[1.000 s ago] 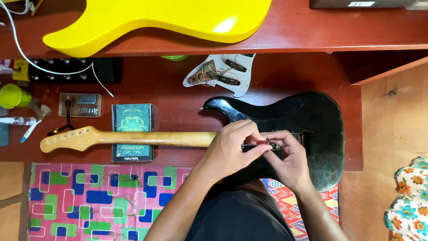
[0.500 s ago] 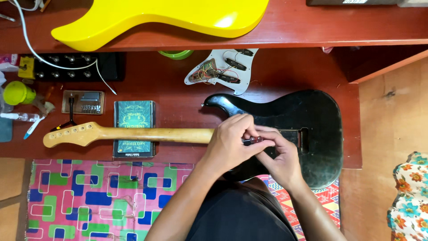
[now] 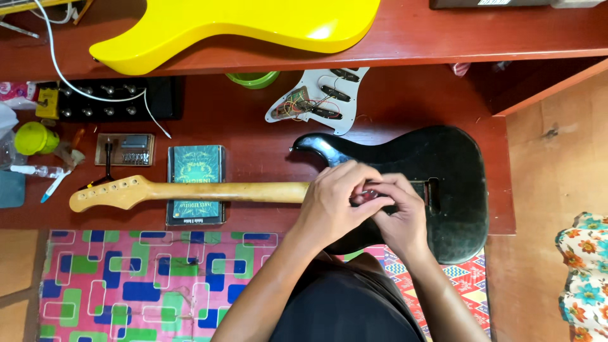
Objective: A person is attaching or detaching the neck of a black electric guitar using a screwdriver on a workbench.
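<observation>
- black guitar body [image 3: 437, 171] lies on the red table [image 3: 253, 133], both hands over its cavity.
- left hand [image 3: 332, 202] and right hand [image 3: 399, 215] pinch one small reddish part [image 3: 369, 195]; a slip could drop it inside or scratch the finish.

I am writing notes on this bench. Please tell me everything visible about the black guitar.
The black guitar lies flat on the red-brown table, body glossy and dusty, with an open cavity and no strings visible. Its pale wooden neck points left, across a teal booklet. Both hands, left hand and right hand, rest over the body.
</observation>
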